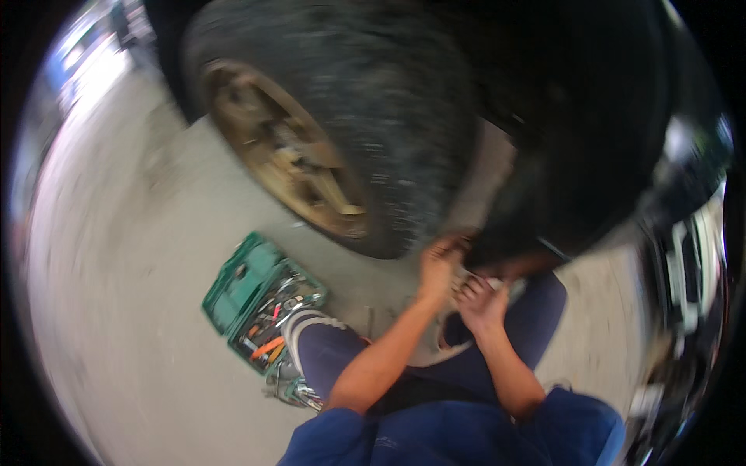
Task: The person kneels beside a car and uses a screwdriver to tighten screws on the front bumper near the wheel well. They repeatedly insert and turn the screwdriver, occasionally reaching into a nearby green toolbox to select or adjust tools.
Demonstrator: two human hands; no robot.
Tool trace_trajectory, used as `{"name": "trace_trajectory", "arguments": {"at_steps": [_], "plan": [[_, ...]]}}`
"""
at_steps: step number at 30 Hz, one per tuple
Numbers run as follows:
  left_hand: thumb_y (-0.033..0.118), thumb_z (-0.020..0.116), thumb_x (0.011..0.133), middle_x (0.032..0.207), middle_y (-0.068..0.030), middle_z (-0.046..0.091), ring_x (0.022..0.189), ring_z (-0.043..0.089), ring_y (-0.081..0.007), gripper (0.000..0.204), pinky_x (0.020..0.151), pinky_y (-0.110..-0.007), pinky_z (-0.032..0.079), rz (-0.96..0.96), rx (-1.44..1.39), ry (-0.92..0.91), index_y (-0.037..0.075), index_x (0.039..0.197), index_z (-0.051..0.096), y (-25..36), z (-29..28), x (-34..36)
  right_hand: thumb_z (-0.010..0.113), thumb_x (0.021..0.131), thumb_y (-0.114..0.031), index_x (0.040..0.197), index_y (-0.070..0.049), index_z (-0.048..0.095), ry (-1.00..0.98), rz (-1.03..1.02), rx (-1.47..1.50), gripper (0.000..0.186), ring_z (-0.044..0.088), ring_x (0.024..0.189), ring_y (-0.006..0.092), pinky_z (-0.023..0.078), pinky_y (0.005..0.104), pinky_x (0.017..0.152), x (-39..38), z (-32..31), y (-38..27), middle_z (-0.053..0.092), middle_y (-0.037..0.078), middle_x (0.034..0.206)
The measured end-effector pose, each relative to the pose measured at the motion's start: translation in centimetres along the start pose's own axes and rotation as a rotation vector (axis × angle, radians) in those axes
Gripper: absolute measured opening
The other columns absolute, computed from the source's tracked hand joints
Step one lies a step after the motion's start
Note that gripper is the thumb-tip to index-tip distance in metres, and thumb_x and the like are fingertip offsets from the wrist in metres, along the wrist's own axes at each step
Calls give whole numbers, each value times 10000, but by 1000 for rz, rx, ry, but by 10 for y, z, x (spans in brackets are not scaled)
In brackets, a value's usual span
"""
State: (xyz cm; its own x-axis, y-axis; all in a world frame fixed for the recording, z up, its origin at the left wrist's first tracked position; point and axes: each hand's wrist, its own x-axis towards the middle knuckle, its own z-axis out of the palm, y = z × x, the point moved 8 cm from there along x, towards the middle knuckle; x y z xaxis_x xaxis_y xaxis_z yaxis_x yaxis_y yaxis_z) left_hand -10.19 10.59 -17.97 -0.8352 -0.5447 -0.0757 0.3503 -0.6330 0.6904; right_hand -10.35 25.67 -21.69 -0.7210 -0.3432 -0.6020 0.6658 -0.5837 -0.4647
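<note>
The dark wheel-arch panel (pixel 559 179) is seen just beside the tyre (pixel 388 132) with its tan spoked rim (pixel 330 194), and its lower edge is hung above the concrete floor (pixel 140 295), between the person's knees and the vehicle. The left hand (pixel 440 264) is raised to that edge with its fingers curled upward and bunched; the right hand (pixel 480 303) is held just beside and below it, the fingers half bent. Whether a fastener or the edge itself is pinched by either hand cannot be told, as the fingertips are blurred and partly lost in shadow. If the panel is moulded plastic, as its dull black surface suggests, it should be found light for its spread, springy across the middle and stiffer along the border; road grime could make it slippery, and any clips or tabs would be its fragile part. It would best be held along the lower border, with the hands spread apart so that flexing is limited. A green tool case (pixel 245 283) is placed within reach at the left, lid thrown back.
</note>
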Motion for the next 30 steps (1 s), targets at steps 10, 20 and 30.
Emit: {"name": "trace_trajectory", "arguments": {"at_steps": [10, 20, 30], "plan": [[-3, 680, 913, 935, -13, 669, 863, 570, -96, 124, 767, -251, 449, 48, -42, -66, 8, 1030, 722, 4, -4, 8, 466, 859, -849, 890, -106, 578, -143, 8, -45, 753, 338, 644, 121, 317, 281, 636, 7, 6, 1, 356, -65, 684], [-146, 543, 824, 776, 24, 575, 722, 504, -68, 215, 693, -225, 382, 76, -49, -93, 51, 802, 628, 2, -7, 9, 496, 817, -861, 946, -106, 570, -198, 28, -60, 770, 347, 670, 114, 312, 265, 654, 6, 8, 2, 349, -73, 711], [41, 701, 927, 871, -25, 665, 802, 579, -97, 95, 746, -260, 464, 81, 308, -5, -24, 995, 716, 17, -1, 4, 445, 877, -837, 909, -104, 556, -139, 29, -56, 742, 340, 634, 114, 319, 273, 635, 7, 6, 1, 354, -60, 683]]}}
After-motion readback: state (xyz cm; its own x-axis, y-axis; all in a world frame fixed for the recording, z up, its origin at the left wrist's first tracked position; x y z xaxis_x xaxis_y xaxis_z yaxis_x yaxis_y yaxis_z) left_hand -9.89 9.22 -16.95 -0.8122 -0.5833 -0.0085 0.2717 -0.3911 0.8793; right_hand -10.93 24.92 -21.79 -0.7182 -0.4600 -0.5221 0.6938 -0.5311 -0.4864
